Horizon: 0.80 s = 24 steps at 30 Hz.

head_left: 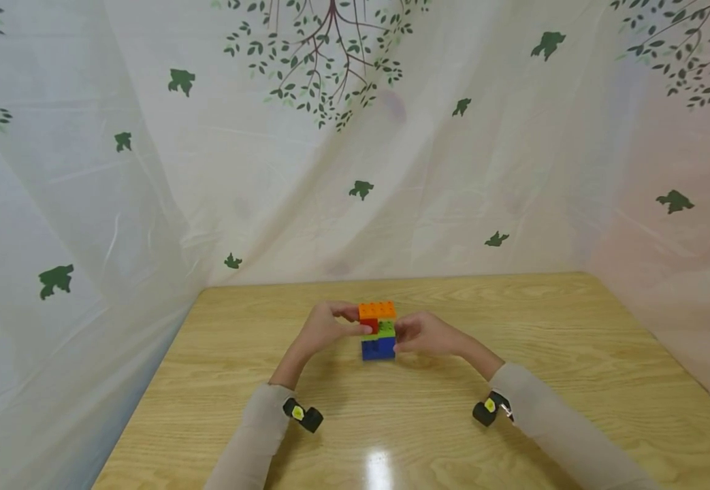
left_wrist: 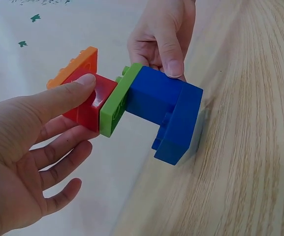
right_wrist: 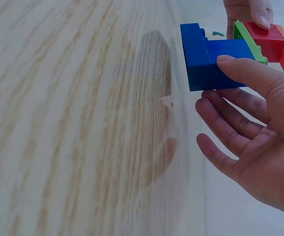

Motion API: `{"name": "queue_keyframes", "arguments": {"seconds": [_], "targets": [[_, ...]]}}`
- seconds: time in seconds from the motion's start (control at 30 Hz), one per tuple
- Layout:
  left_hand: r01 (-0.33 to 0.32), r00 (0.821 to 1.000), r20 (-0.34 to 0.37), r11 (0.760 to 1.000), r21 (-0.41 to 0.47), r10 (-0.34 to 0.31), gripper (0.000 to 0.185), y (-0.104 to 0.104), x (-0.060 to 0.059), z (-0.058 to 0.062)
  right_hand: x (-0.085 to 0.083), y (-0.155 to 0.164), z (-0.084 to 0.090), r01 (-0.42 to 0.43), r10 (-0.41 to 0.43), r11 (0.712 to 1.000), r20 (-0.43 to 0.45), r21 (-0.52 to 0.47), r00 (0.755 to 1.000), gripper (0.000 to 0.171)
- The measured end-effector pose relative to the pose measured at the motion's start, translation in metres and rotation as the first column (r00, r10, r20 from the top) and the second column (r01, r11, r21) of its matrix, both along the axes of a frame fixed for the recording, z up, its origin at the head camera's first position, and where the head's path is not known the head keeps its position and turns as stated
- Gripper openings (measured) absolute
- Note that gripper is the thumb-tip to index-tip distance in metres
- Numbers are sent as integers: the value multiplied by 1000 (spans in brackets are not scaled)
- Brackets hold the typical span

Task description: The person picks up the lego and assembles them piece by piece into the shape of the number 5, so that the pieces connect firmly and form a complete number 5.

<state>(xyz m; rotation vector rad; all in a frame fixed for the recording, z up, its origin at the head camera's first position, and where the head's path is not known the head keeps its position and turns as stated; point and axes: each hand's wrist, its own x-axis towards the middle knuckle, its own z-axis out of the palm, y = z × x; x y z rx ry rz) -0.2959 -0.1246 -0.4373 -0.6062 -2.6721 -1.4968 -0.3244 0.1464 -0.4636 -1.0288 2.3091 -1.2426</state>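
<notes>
A stack of toy building bricks stands between both hands. Its top is an orange brick (head_left: 377, 311), over a red brick (left_wrist: 105, 91) and a thin lime-green brick (left_wrist: 113, 109). Beneath these come a blue brick (left_wrist: 151, 93) and a wider blue bottom brick (left_wrist: 183, 125). My left hand (head_left: 324, 329) pinches the red brick, thumb on its near face and fingers behind. From the other side my right hand (head_left: 431, 333) holds the upper blue brick, its thumb (right_wrist: 247, 73) pressed on the face. Whether the bottom brick touches the table cannot be told.
The wooden table (head_left: 232, 422) spreads around the stack. Behind it and along the sides hangs a pale curtain (head_left: 293, 224) printed with leaves and branches. A small black camera is strapped to each wrist.
</notes>
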Motion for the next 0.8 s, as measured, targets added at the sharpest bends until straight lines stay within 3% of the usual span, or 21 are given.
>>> {"name": "queue_keyframes", "arguments": {"seconds": [0.2, 0.37, 0.8], "targets": [[-59, 998, 36, 997, 41, 57, 41, -1, 2, 3, 1, -2, 3, 7, -8, 1000, -50, -16, 999, 20], [-76, 997, 24, 995, 65, 75, 39, -2, 2, 5, 3, -2, 6, 33, -34, 999, -83, -14, 996, 24], [-31, 1000, -1, 999, 38, 31, 38, -4, 0, 13, 4, -3, 10, 83, -84, 996, -48, -40, 995, 30]]}}
